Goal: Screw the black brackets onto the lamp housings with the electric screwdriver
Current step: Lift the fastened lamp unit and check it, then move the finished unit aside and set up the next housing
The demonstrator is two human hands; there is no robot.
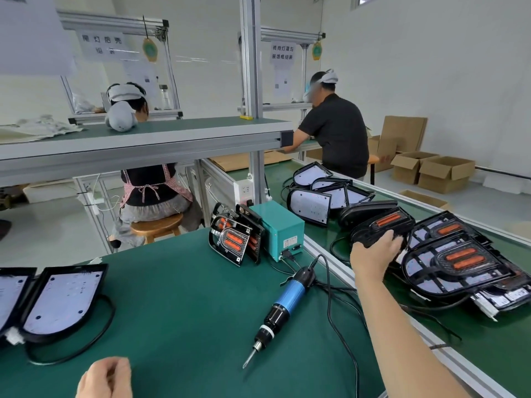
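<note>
My right hand (pixel 373 252) reaches over to the right-hand belt and grips the near edge of a black lamp part with an orange strip (pixel 382 224), on top of a pile of assembled lamps (pixel 457 262). The electric screwdriver (pixel 283 304), blue and black, lies on the green mat with its bit toward me, untouched. My left hand (pixel 105 379) hovers at the bottom edge, fingers loosely curled, holding nothing. Two lamp housings with white boards (pixel 61 297) lie at the left. Black brackets with orange inserts (pixel 234 239) lean against the teal power box (pixel 280 228).
The screwdriver's black cable (pixel 334 314) loops across the mat to the teal box. More white-faced housings (pixel 316 196) are stacked on the right-hand belt. Two other people sit at benches behind. Cardboard boxes (pixel 431 170) stand on the floor at the right.
</note>
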